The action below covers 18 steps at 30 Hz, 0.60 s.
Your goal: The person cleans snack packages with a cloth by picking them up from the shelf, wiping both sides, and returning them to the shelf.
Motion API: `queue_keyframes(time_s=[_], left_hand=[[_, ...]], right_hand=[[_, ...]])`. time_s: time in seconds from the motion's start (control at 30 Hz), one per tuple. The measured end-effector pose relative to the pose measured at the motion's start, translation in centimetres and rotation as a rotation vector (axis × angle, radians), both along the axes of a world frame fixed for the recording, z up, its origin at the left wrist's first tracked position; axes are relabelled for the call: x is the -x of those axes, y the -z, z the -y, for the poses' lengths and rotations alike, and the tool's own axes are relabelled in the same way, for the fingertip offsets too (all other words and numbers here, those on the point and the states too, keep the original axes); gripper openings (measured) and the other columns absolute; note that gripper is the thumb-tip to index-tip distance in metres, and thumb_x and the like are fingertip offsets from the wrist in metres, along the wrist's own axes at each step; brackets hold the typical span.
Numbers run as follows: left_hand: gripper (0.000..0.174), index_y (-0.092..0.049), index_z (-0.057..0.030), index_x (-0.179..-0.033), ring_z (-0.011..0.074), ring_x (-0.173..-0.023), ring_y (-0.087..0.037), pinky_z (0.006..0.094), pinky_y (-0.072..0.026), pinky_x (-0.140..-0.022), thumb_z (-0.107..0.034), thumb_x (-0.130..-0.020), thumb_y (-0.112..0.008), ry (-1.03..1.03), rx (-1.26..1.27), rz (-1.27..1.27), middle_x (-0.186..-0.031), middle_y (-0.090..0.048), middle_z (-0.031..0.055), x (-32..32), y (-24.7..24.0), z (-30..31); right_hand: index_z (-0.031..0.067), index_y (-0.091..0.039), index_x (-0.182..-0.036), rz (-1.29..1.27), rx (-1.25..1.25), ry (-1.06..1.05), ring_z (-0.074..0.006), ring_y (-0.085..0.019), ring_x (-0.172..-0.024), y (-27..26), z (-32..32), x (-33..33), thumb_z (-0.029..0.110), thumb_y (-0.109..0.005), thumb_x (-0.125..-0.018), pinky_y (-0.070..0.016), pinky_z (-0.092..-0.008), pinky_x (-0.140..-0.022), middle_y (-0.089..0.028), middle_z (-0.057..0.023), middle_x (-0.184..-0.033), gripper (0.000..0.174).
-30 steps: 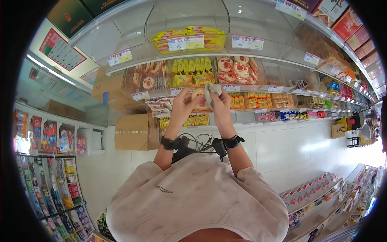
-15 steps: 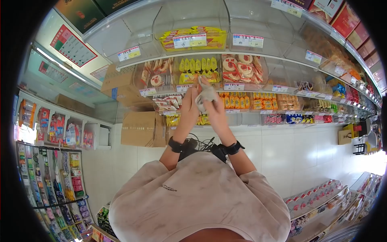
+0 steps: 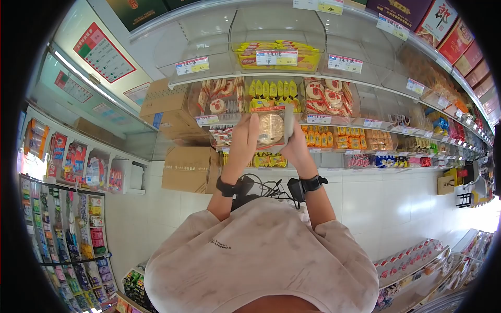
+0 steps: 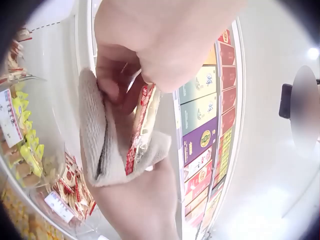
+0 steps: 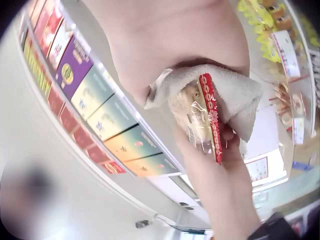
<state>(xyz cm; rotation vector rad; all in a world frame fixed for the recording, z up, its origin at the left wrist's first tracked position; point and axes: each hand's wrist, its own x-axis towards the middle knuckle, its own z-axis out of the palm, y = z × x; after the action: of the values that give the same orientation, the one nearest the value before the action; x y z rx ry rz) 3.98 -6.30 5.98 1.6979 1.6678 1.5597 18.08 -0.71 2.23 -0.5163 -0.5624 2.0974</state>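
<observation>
The snack packet lies between left hand and right hand, cloth on its right, shelf behind.

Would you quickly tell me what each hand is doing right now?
Left hand: grips the pastry packet.
Right hand: holds a cloth against it.

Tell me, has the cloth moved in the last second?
Yes, but only a little. The cloth stays below the yellow snack bin, but it has slipped off the front of the packet to its right edge.
</observation>
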Motion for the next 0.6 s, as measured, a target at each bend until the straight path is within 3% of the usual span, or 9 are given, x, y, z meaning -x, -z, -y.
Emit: queue_keyframes(time_s=[0.03, 0.13, 0.23, 0.33, 0.43, 0.47, 0.53, 0.6], left_hand=[[0.047, -0.045, 0.0046, -0.079, 0.0193, -0.062, -0.035, 0.0372, -0.0357, -0.060, -0.033, -0.108, -0.043, -0.026, -0.017, -0.060, -0.064, -0.044, 0.0109, 0.6, -0.1, -0.1], [0.045, -0.059, 0.0076, -0.084, 0.0328, -0.065, -0.053, 0.0394, -0.0414, -0.064, -0.031, -0.104, -0.051, -0.049, 0.196, -0.124, -0.072, -0.055, 0.0216, 2.0, 0.3, 0.0], [0.054, -0.065, 0.0061, -0.088, 0.0282, -0.072, -0.062, 0.0357, -0.0481, -0.071, -0.042, -0.106, -0.047, -0.076, 0.303, -0.146, -0.076, -0.064, 0.0187, 2.0, 0.4, -0.3], [0.064, -0.065, 0.0020, -0.112, 0.0210, -0.090, -0.068, 0.0324, -0.0524, -0.084, -0.056, -0.105, -0.038, 0.268, 0.462, 0.597, -0.094, -0.070, 0.0102, 2.5, 2.0, -1.3], [0.077, -0.054, -0.0010, -0.133, 0.0225, -0.110, -0.066, 0.0349, -0.0524, -0.095, -0.067, -0.101, -0.032, 0.365, 0.390, 1.214, -0.118, -0.066, 0.0079, 1.1, 1.3, -1.2], [0.075, -0.048, -0.0045, -0.138, 0.0197, -0.117, -0.061, 0.0364, -0.0508, -0.097, -0.068, -0.101, -0.034, 0.473, 0.392, 1.208, -0.130, -0.059, 0.0093, 2.3, 3.0, -1.7], [0.073, -0.049, -0.0049, -0.136, 0.0191, -0.119, -0.060, 0.0360, -0.0492, -0.099, -0.067, -0.100, -0.036, 0.342, 0.440, 1.236, -0.127, -0.060, 0.0089, 2.0, 3.7, -1.7], [0.070, -0.049, -0.0069, -0.136, 0.0163, -0.116, -0.059, 0.0342, -0.0477, -0.098, -0.066, -0.101, -0.037, 0.302, 0.428, 1.244, -0.124, -0.060, 0.0062, 1.7, 4.3, -1.8]], right_hand=[[0.0026, -0.055, -0.130, 0.005, 0.024, 0.017, -0.0154, -0.064, -0.104, -0.9, 0.7, 0.0, 0.036, -0.052, -0.104, -0.0514, -0.0312, -0.090, -0.063, -0.0082, -0.120, 0.042], [0.0012, -0.063, -0.120, 0.612, -0.387, 0.091, -0.0156, -0.065, -0.105, 1.3, 0.4, 0.2, 0.028, -0.062, -0.100, -0.0502, -0.0312, -0.089, -0.066, -0.0089, -0.114, 0.033], [0.0007, -0.067, -0.115, 0.803, -0.567, 0.306, -0.0229, -0.067, -0.102, 1.2, 0.7, 0.3, 0.015, -0.071, -0.091, -0.0492, -0.0303, -0.087, -0.069, -0.0113, -0.108, 0.028], [0.0014, -0.066, -0.119, 0.871, -1.070, 0.538, -0.0314, -0.065, -0.110, -0.8, 1.0, 0.0, 0.005, -0.071, -0.084, -0.0486, -0.0348, -0.095, -0.068, -0.0137, -0.116, 0.036], [0.0043, -0.066, -0.121, 1.078, -1.602, 0.421, -0.0342, -0.053, -0.129, -2.7, 1.8, 0.1, 0.001, -0.069, -0.077, -0.0399, -0.0432, -0.110, -0.060, -0.0154, -0.135, 0.045], [0.0039, -0.064, -0.123, 1.065, -1.565, 0.384, -0.0334, -0.048, -0.134, -2.7, 2.5, 0.4, 0.002, -0.069, -0.077, -0.0354, -0.0456, -0.113, -0.055, -0.0152, -0.140, 0.046], [0.0033, -0.062, -0.128, 1.036, -1.496, 0.319, -0.0319, -0.037, -0.144, -2.6, 3.7, 1.0, 0.003, -0.067, -0.078, -0.0264, -0.0504, -0.119, -0.047, -0.0149, -0.150, 0.050], [0.0021, -0.057, -0.133, 1.077, -1.533, 0.301, -0.0339, -0.032, -0.146, -2.0, 3.5, 1.2, 0.006, -0.066, -0.081, -0.0245, -0.0494, -0.120, -0.041, -0.0151, -0.154, 0.053]])
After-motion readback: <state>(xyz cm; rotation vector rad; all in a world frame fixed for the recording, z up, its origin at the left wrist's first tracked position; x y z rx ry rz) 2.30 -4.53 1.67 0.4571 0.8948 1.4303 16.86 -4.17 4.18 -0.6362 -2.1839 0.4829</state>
